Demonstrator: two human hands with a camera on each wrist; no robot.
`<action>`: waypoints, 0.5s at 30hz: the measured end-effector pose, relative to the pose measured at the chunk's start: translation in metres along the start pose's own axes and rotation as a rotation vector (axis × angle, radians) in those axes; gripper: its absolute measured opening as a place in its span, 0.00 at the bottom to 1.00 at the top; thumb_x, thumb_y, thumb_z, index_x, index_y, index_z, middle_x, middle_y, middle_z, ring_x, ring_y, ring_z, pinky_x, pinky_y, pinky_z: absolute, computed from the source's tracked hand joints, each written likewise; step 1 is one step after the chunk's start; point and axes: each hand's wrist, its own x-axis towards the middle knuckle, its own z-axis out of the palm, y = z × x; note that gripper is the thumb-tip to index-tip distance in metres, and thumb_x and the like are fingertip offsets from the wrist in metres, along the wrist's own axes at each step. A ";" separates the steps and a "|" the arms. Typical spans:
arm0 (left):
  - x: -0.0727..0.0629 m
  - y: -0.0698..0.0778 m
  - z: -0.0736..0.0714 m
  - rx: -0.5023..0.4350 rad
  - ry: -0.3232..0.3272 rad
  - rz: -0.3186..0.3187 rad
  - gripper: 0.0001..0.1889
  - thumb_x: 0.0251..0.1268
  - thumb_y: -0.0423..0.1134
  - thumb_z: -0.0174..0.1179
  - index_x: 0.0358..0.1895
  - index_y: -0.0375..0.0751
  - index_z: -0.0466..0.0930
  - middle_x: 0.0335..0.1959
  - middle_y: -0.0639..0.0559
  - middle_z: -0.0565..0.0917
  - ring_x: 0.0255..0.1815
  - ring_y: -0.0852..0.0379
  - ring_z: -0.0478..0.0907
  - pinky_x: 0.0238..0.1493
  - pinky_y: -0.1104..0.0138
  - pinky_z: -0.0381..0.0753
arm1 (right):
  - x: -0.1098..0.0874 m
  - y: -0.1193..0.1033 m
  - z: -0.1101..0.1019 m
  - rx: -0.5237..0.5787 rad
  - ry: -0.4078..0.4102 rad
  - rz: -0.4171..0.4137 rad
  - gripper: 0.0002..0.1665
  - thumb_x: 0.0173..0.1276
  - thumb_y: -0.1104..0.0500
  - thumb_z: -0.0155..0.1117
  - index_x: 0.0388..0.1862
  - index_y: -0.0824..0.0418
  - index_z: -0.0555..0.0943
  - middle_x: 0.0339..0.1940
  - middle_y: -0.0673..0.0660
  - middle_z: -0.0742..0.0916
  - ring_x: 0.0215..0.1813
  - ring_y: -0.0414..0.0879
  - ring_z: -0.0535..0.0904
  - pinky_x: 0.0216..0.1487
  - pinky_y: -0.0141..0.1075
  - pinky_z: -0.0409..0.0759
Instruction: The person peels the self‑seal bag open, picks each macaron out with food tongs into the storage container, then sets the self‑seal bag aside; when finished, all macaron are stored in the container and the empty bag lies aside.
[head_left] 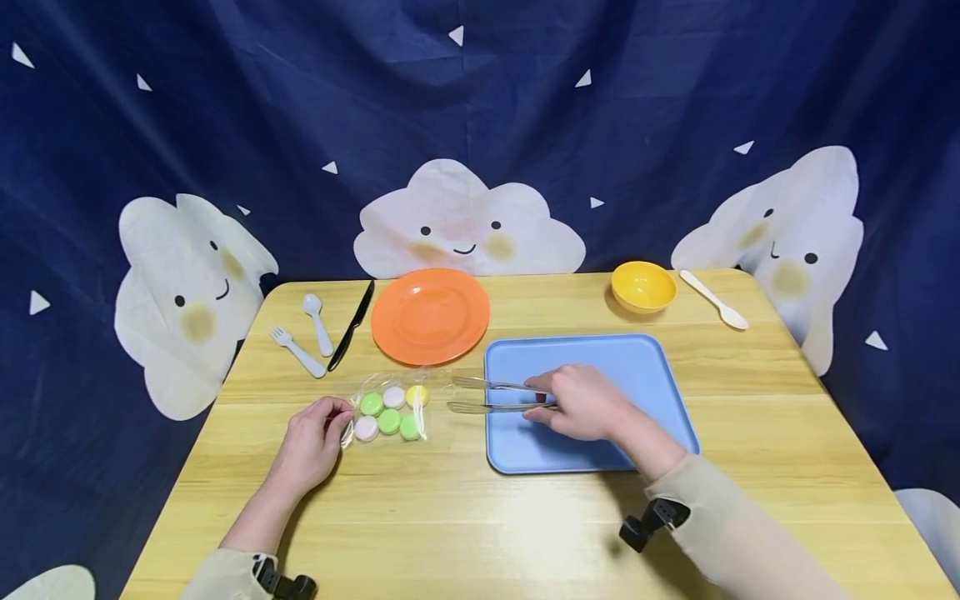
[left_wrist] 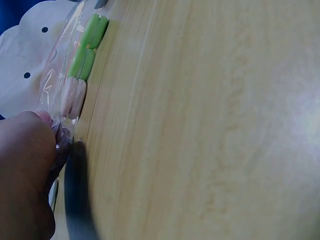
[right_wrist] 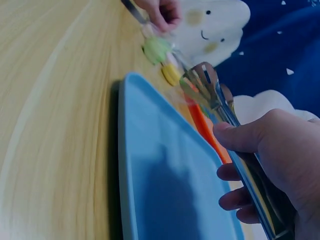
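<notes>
A clear plastic bag [head_left: 420, 429] lies on the table with several macarons [head_left: 389, 421] in green, pale pink and yellow. My left hand [head_left: 311, 437] pinches the bag's left edge between thumb and fingers; the left wrist view shows the bunched film at the fingertips. In my right hand [head_left: 585, 402] are metal tongs [head_left: 498, 396], held over the blue tray [head_left: 525, 458]. The tongs' slotted ends point left toward the bag, their two arms apart with nothing between them. In the right wrist view the thumb lies along one arm of the tongs, the fingers on the other side.
An orange plate [head_left: 431, 317] sits behind the bag. Left of it lie a black knife [head_left: 352, 325], a white spoon [head_left: 318, 325] and a white fork [head_left: 297, 352]. At the back right are a yellow bowl [head_left: 643, 287] and a white spoon [head_left: 712, 298]. A dark curtain [head_left: 525, 100] hangs behind.
</notes>
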 end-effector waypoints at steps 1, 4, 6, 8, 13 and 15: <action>0.000 0.000 0.000 -0.002 -0.001 -0.002 0.02 0.74 0.28 0.66 0.40 0.36 0.84 0.36 0.47 0.86 0.37 0.52 0.83 0.38 0.51 0.83 | 0.003 -0.002 0.002 -0.003 -0.010 0.004 0.23 0.74 0.46 0.72 0.57 0.61 0.89 0.45 0.52 0.92 0.45 0.47 0.88 0.50 0.51 0.85; 0.000 0.000 0.000 -0.005 -0.004 -0.007 0.02 0.72 0.27 0.66 0.40 0.37 0.84 0.36 0.47 0.86 0.37 0.52 0.82 0.38 0.51 0.83 | 0.012 -0.006 0.007 -0.011 -0.030 0.013 0.19 0.74 0.46 0.71 0.54 0.57 0.90 0.39 0.49 0.91 0.39 0.45 0.86 0.47 0.51 0.84; 0.000 0.000 0.000 -0.008 -0.008 -0.013 0.02 0.74 0.28 0.66 0.40 0.37 0.84 0.36 0.48 0.86 0.37 0.53 0.82 0.38 0.52 0.82 | 0.018 -0.008 0.011 -0.023 -0.035 0.012 0.14 0.74 0.47 0.72 0.48 0.55 0.90 0.32 0.45 0.88 0.34 0.43 0.82 0.42 0.50 0.83; 0.000 0.000 0.000 -0.008 -0.012 -0.021 0.03 0.73 0.27 0.66 0.40 0.37 0.84 0.36 0.48 0.85 0.36 0.53 0.82 0.37 0.53 0.82 | 0.023 -0.009 0.015 -0.039 -0.035 0.005 0.12 0.74 0.46 0.72 0.44 0.52 0.89 0.28 0.43 0.85 0.32 0.43 0.81 0.40 0.49 0.82; 0.000 0.000 -0.001 -0.004 -0.022 -0.029 0.03 0.74 0.30 0.66 0.40 0.35 0.84 0.36 0.48 0.86 0.36 0.54 0.81 0.36 0.55 0.82 | 0.033 -0.014 0.022 -0.045 -0.045 0.003 0.11 0.74 0.45 0.72 0.40 0.50 0.87 0.24 0.42 0.81 0.30 0.43 0.79 0.37 0.48 0.80; 0.000 0.000 -0.001 -0.006 -0.023 -0.027 0.03 0.74 0.30 0.66 0.40 0.34 0.83 0.37 0.48 0.86 0.36 0.54 0.81 0.36 0.55 0.82 | 0.036 -0.016 0.024 -0.035 -0.048 0.002 0.12 0.74 0.45 0.72 0.37 0.49 0.84 0.22 0.43 0.79 0.28 0.43 0.77 0.35 0.47 0.79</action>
